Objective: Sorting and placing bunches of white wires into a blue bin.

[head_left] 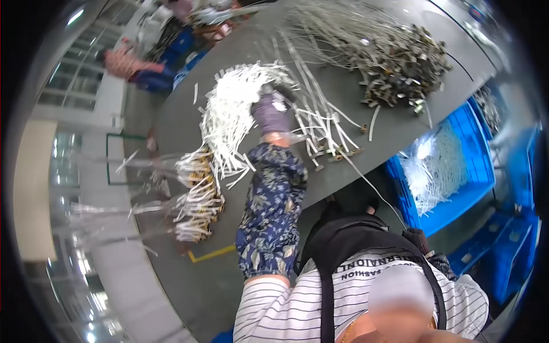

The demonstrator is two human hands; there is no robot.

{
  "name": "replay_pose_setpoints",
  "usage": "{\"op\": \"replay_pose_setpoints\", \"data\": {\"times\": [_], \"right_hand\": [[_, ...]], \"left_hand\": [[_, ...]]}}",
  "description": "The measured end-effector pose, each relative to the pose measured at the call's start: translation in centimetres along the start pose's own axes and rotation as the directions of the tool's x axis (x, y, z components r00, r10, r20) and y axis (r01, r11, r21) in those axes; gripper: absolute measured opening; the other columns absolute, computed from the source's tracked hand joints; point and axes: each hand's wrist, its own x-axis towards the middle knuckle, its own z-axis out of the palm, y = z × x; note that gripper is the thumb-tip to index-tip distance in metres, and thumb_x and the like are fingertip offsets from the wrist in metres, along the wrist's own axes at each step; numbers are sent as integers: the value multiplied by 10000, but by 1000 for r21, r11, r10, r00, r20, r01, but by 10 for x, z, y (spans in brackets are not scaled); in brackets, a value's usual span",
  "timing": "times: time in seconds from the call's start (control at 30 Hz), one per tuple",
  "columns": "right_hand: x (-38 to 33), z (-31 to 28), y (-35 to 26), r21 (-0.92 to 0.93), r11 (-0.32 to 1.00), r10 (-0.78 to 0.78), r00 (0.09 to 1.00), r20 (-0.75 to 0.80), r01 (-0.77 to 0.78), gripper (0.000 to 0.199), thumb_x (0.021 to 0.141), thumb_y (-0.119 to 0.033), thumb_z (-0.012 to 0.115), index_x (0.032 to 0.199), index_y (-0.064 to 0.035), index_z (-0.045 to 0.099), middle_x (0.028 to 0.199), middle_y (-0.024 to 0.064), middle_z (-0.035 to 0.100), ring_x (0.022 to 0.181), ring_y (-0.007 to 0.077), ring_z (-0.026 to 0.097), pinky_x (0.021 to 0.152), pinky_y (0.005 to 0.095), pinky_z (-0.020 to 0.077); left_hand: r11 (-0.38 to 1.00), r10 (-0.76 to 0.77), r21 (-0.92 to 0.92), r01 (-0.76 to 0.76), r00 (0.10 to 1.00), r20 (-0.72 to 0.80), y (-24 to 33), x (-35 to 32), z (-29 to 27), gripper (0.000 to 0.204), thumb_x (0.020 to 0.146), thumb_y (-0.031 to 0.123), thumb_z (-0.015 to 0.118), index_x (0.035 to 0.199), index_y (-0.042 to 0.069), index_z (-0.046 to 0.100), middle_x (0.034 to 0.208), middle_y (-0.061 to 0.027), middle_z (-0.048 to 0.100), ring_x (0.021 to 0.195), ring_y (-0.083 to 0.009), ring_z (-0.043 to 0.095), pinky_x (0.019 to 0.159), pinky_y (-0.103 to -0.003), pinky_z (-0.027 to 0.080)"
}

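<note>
A bundle of flat white strips with dark metal ends (pixel 197 203) is seen near the left edge of the grey table (pixel 183 120). The gloved left hand (pixel 270 112), in a floral sleeve cover, is pressed onto the heap of thin white strips (pixel 231 108); its closure cannot be told. Tangled metal-clipped strips (pixel 394 60) are piled toward the far right corner, and the right hand is not shown.

Daylight from the windows (pixel 68 86) at upper left washes that side pale, and glare flares off the white strips (pixel 229 114) and the clear bags in the blue bin (pixel 452 166). The fisheye bends the grey table (pixel 189 114) edge and darkens the rim. Motion blur smears the left side.
</note>
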Motion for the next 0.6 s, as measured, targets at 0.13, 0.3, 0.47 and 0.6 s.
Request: {"op": "replay_pose_setpoints", "data": {"times": [0.13, 0.3, 0.47, 0.6], "right_hand": [[-22, 4, 6, 12, 999, 46, 999, -28, -46, 251, 834, -301, 636, 806, -53, 659, 682, 37, 612, 561, 128, 532, 463, 272, 386], [-28, 15, 13, 81, 996, 44, 999, -11, -43, 243, 831, -289, 642, 803, -48, 658, 686, 36, 612, 571, 129, 535, 468, 270, 389], [-29, 14, 18, 80, 997, 8, 999, -35, -5, 242, 840, -258, 657, 819, -17, 657, 694, 45, 621, 627, 147, 588, 547, 307, 458], [-16, 45, -47, 82, 995, 55, 998, 37, -58, 216, 836, -254, 633, 802, -41, 617, 601, 28, 517, 543, 141, 515, 462, 298, 378]], "left_hand": [[998, -59, -9, 60, 995, 86, 49, -48, 23, 369, 872, 306, 662, 1078, 20, 553, 919, -118, 643, 781, -271, 653, 683, -421, 580], [1000, -17, -21, 18, 997, 76, 62, -43, 12, 378, 874, 303, 656, 1093, 18, 538, 936, -138, 637, 772, -273, 650, 672, -421, 591], [915, -54, 403, 28, 997, 55, 36, -95, 46, 215, 919, 215, 575, 960, 6, 602, 830, -137, 662, 642, -201, 650, 586, -316, 557], [846, -431, 524, 99, 706, 562, -79, -139, -19, 277, 939, 211, 537, 1132, 12, 541, 982, -104, 630, 811, -190, 629, 711, -326, 531]]}}
